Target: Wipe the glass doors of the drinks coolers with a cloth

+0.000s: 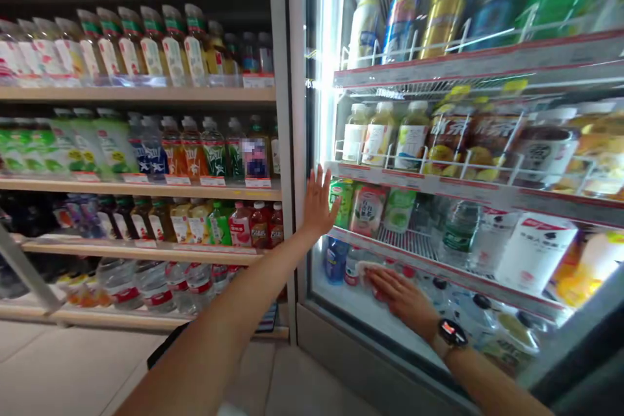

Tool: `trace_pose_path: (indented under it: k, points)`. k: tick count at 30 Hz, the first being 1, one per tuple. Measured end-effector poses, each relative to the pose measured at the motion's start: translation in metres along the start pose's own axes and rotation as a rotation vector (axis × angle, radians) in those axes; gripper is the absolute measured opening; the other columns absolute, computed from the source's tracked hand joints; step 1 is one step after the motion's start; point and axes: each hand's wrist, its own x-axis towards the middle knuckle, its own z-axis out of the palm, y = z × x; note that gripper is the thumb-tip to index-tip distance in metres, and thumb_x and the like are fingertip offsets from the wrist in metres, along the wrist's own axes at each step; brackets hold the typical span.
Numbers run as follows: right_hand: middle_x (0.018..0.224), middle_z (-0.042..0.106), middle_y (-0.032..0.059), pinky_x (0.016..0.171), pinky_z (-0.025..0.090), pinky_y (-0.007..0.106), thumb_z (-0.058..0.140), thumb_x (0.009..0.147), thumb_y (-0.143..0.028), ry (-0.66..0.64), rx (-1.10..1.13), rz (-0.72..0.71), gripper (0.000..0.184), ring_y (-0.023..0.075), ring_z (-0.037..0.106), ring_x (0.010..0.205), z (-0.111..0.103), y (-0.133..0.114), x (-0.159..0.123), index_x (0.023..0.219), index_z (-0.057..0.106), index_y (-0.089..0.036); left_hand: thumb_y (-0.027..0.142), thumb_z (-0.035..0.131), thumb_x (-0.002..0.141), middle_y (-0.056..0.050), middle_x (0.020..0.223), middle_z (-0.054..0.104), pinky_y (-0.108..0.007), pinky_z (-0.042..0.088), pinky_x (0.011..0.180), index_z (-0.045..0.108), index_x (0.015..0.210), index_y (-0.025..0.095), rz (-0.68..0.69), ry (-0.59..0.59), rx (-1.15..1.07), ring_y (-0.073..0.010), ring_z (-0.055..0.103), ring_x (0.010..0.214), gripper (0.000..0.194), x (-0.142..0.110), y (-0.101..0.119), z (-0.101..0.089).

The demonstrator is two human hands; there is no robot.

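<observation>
My left hand [319, 203] is raised with fingers spread, its palm flat against the glass door [341, 302] of a lit drinks fridge, near the door's left edge. My right hand [397, 294] lies lower on the same glass with fingers stretched out, pressing a pale cloth [364, 269] against it. A dark watch [452, 334] is on my right wrist. Behind the glass stand green and pink drink cartons [358, 207] and yellow bottles [380, 133].
The fridge frame [287, 143] stands between the door and open wooden shelves [141, 190] at left, packed with bottled drinks. Wire racks inside the fridge hold cans [404, 19] and bottles. The tiled floor [53, 370] runs below the shelves.
</observation>
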Motion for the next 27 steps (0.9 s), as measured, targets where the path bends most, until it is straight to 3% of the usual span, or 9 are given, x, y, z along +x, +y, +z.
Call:
trace_pose_path:
  k: [3,6,10,13,16,23,25,27]
  points:
    - [0.132,0.063,-0.0029,0.106,0.045,0.029,0.034,0.091,-0.002,-0.006,-0.04,-0.012,0.049,0.0123,0.053,0.126,-0.018,0.013,-0.012,0.13,0.058,-0.019,0.04,0.033,0.099,-0.013,0.163,0.007,-0.051,0.02,0.12,-0.002,0.155,0.021,-0.022,-0.002,-0.045,-0.0261,0.004,0.15,0.068,-0.012,0.034,-0.001]
    - [0.134,0.062,-0.003,0.115,0.035,0.034,0.04,0.092,-0.004,0.032,-0.117,0.112,0.047,0.015,0.046,0.135,-0.059,0.057,0.008,0.132,0.056,-0.023,0.041,0.035,0.099,-0.012,0.162,0.01,-0.049,0.022,0.12,-0.001,0.155,0.019,0.12,-0.025,-0.083,-0.026,0.005,0.15,0.07,-0.019,0.068,0.011]
    - [0.141,0.056,0.0032,0.121,0.025,0.045,0.045,0.09,-0.002,0.276,-0.253,0.438,0.061,0.0203,0.03,0.145,-0.113,0.12,0.048,0.146,0.04,-0.024,0.045,0.04,0.096,-0.012,0.161,0.017,-0.051,0.021,0.12,0.004,0.155,0.017,0.247,0.002,-0.082,-0.0284,0.005,0.15,0.074,-0.021,0.103,0.042]
    - [0.145,0.051,0.0046,0.119,0.029,0.048,0.043,0.089,-0.001,0.402,-0.264,0.53,0.065,0.0224,0.031,0.145,-0.121,0.134,0.06,0.149,0.035,-0.026,0.042,0.04,0.096,-0.013,0.16,0.021,-0.053,0.02,0.119,0.009,0.155,0.016,0.227,0.101,-0.059,-0.0302,0.004,0.15,0.071,-0.024,0.114,0.06]
    - [0.141,0.056,0.0049,0.118,0.034,0.043,0.043,0.091,-0.002,0.357,-0.204,0.482,0.064,0.0213,0.037,0.142,-0.1,0.111,0.046,0.15,0.033,-0.025,0.039,0.036,0.098,-0.013,0.159,0.025,-0.053,0.02,0.119,0.013,0.154,0.015,0.216,0.133,-0.041,-0.0299,0.006,0.15,0.066,-0.029,0.115,0.068]
    - [0.128,0.066,0.0028,0.115,0.038,0.033,0.044,0.095,-0.007,0.201,-0.059,0.357,0.046,0.0155,0.054,0.128,-0.03,0.015,-0.032,0.138,0.052,-0.022,0.034,0.036,0.098,-0.013,0.158,0.027,-0.051,0.023,0.118,0.013,0.154,0.014,0.229,0.119,0.013,-0.029,0.009,0.15,0.064,-0.035,0.112,0.065]
    - [0.127,0.067,0.0019,0.116,0.036,0.033,0.042,0.095,-0.006,0.19,-0.038,0.33,0.045,0.0139,0.054,0.128,-0.025,0.006,-0.042,0.134,0.055,-0.022,0.034,0.036,0.097,-0.012,0.158,0.027,-0.05,0.023,0.118,0.012,0.154,0.015,0.23,0.13,0.014,-0.0286,0.008,0.15,0.065,-0.035,0.112,0.065]
    - [0.128,0.066,0.0012,0.118,0.032,0.034,0.041,0.095,-0.006,0.175,-0.038,0.317,0.043,0.0141,0.049,0.132,-0.03,0.013,-0.038,0.131,0.057,-0.022,0.034,0.036,0.097,-0.012,0.159,0.026,-0.05,0.023,0.118,0.012,0.155,0.015,0.227,0.137,0.016,-0.0284,0.008,0.15,0.065,-0.034,0.112,0.065]
